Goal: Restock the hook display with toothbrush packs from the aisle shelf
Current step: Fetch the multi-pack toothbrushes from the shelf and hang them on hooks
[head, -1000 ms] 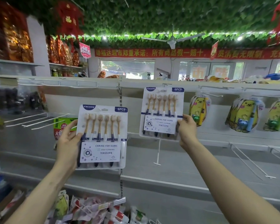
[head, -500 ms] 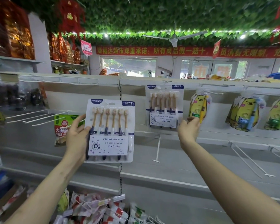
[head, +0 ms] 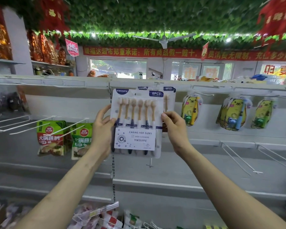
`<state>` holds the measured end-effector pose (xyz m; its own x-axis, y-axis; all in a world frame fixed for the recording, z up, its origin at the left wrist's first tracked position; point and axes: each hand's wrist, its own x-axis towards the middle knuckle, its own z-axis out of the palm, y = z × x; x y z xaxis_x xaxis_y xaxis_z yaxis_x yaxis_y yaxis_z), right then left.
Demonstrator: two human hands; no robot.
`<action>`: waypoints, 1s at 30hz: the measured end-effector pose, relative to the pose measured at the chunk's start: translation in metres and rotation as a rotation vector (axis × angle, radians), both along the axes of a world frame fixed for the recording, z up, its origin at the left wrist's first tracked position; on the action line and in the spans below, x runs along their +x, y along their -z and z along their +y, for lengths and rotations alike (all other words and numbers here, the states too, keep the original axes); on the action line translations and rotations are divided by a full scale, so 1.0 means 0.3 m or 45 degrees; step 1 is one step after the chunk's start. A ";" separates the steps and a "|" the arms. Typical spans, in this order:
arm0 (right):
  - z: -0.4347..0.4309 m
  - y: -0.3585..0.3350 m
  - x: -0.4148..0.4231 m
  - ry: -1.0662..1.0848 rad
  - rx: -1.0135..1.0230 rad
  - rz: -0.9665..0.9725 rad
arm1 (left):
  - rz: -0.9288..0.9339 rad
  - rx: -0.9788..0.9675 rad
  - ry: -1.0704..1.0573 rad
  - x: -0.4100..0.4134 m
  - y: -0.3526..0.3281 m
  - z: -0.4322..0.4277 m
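Holding a toothbrush pack (head: 135, 123) upright at the hook display (head: 205, 133), gripped along its left edge by the left hand (head: 102, 129), thumb on the front, and pinched at its right edge by the right hand (head: 173, 128). Overlapping a hung pack (head: 169, 96) just behind, near the top rail (head: 213, 87). Flanked by bear packs (head: 190, 109) at right, green pouches (head: 50, 138) at left.

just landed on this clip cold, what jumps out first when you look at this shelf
A white six-piece toothbrush pack fills the centre, held up by its side edges between the left hand and the right hand, in front of a second pack already hanging. Yellow bear packs hang to the right, and green sauce pouches hang to the left.
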<state>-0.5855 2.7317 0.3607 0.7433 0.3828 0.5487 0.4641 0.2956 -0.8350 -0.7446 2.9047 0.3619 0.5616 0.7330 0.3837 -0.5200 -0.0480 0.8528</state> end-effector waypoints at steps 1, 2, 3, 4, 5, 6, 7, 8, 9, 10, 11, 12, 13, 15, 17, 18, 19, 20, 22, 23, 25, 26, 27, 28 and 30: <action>-0.016 -0.001 0.008 0.036 0.029 -0.003 | 0.001 0.001 0.019 0.017 0.000 -0.015; -0.031 -0.003 0.014 0.083 0.048 -0.010 | 0.006 0.000 0.032 0.035 0.002 -0.029; -0.048 -0.006 0.019 0.123 0.060 -0.018 | 0.014 -0.001 0.036 0.050 0.004 -0.041; -0.064 -0.007 0.023 0.155 0.069 -0.026 | 0.026 0.006 0.036 0.064 0.005 -0.051; -0.077 -0.007 0.025 0.176 0.075 -0.029 | 0.035 0.011 0.034 0.077 0.007 -0.059; -0.089 -0.006 0.028 0.191 0.077 -0.035 | 0.044 0.018 0.035 0.088 0.008 -0.068; -0.099 -0.004 0.034 0.210 0.072 -0.041 | 0.046 0.022 0.040 0.099 0.008 -0.074; -0.107 -0.003 0.038 0.227 0.072 -0.050 | 0.048 0.021 0.045 0.108 0.009 -0.078; -0.114 -0.004 0.041 0.240 0.076 -0.057 | 0.043 0.021 0.054 0.116 0.007 -0.081; -0.119 -0.008 0.042 0.247 0.084 -0.060 | 0.043 0.020 0.057 0.123 0.006 -0.081; -0.123 -0.011 0.041 0.253 0.087 -0.068 | 0.047 0.025 0.063 0.129 0.005 -0.082; -0.125 -0.013 0.038 0.259 0.093 -0.084 | 0.049 0.030 0.066 0.132 0.005 -0.082; -0.126 -0.013 0.035 0.270 0.106 -0.107 | 0.050 0.034 0.063 0.133 0.005 -0.083; -0.125 -0.006 0.026 0.301 0.157 -0.154 | 0.041 0.042 0.054 0.132 0.009 -0.084; -0.121 0.005 0.025 0.322 0.202 -0.176 | 0.026 0.051 0.043 0.127 0.012 -0.086; -0.118 0.009 0.027 0.328 0.219 -0.178 | 0.019 0.059 0.034 0.125 0.011 -0.087; -0.115 0.010 0.031 0.334 0.232 -0.173 | 0.016 0.076 0.031 0.125 0.006 -0.089; -0.112 0.009 0.035 0.338 0.239 -0.166 | 0.016 0.092 0.030 0.126 0.000 -0.089; -0.105 0.002 0.045 0.345 0.244 -0.154 | 0.025 0.120 0.027 0.134 -0.015 -0.087; -0.102 -0.003 0.051 0.349 0.247 -0.146 | 0.031 0.134 0.023 0.140 -0.024 -0.084; -0.096 -0.015 0.064 0.354 0.254 -0.104 | 0.045 0.161 0.017 0.158 -0.041 -0.075; -0.092 -0.021 0.072 0.355 0.260 -0.078 | 0.053 0.170 0.018 0.168 -0.047 -0.070; -0.089 -0.025 0.083 0.358 0.262 -0.056 | 0.071 0.179 0.017 0.180 -0.050 -0.064; -0.084 -0.027 0.096 0.360 0.258 -0.039 | 0.090 0.180 0.018 0.192 -0.050 -0.058; -0.074 -0.029 0.130 0.365 0.225 -0.017 | 0.134 0.164 0.023 0.219 -0.047 -0.038</action>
